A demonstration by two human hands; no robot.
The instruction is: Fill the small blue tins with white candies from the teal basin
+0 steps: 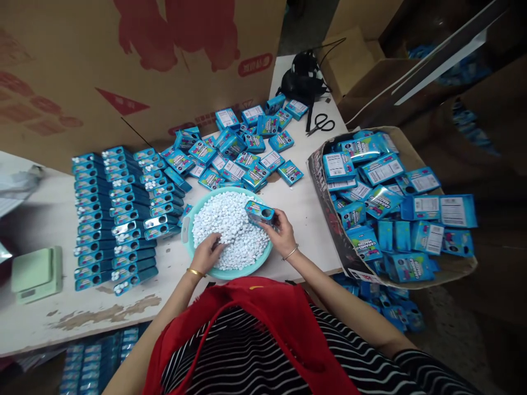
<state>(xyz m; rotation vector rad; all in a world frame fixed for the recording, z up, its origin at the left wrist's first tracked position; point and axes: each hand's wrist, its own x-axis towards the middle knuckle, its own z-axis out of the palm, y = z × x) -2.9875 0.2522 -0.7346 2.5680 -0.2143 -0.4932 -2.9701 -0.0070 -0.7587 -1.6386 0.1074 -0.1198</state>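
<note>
A turquoise basin (187,230) full of small white candies (230,225) stands at the table's front edge. My left hand (208,252) dips its curled fingertips into the candies at the basin's left side; whether it pinches any is hidden. My right hand (281,233) grips a small blue candy box (259,212) above the basin's right side. That box is tilted, and a round dark hole shows in its end. Left of the basin, rows of similar blue boxes (93,219) stand with holes upward, several with white candies on top.
Loose blue boxes (247,159) lie piled behind the basin. A carton (329,219) heaped with more blue boxes is at the right. Black scissors (321,125) lie at the back right, a pale green scale (37,274) at the left. A large cardboard box (82,71) walls the back.
</note>
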